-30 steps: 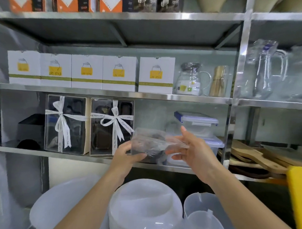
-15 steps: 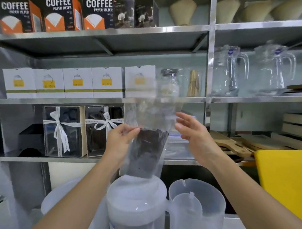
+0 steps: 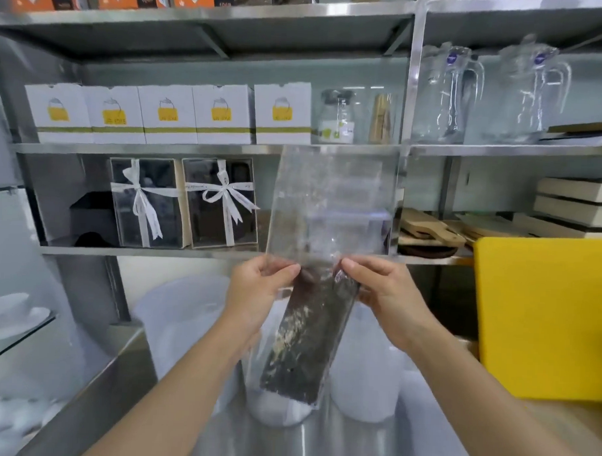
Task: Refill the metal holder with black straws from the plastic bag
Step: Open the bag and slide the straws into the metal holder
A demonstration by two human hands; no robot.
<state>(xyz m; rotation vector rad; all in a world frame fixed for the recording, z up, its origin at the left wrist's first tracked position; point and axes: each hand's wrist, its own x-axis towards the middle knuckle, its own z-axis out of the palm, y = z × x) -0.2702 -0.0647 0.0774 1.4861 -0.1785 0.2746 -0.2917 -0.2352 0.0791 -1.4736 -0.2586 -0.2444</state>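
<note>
Before the shelves, both hands' fingers (image 3: 284, 270) pinching plastic bag (image 3: 331, 208) of black straws (image 3: 309, 337); holder unseen, refill unstarted.

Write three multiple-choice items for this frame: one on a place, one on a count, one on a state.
1. Where is the yellow board?
A. Right of the hands
B. Top shelf
C. Left of the gift boxes

2. How many ribbon-tied gift boxes stand on the shelf?
A. One
B. Two
C. Four

3. How is the plastic bag held?
A. Left hand only
B. Lying on the counter
C. Both hands

Key: 1 A, it fills the right edge. 2 B, two white bows show. 3 C, the left hand and right hand each have a grip on it above the black straws.
</note>
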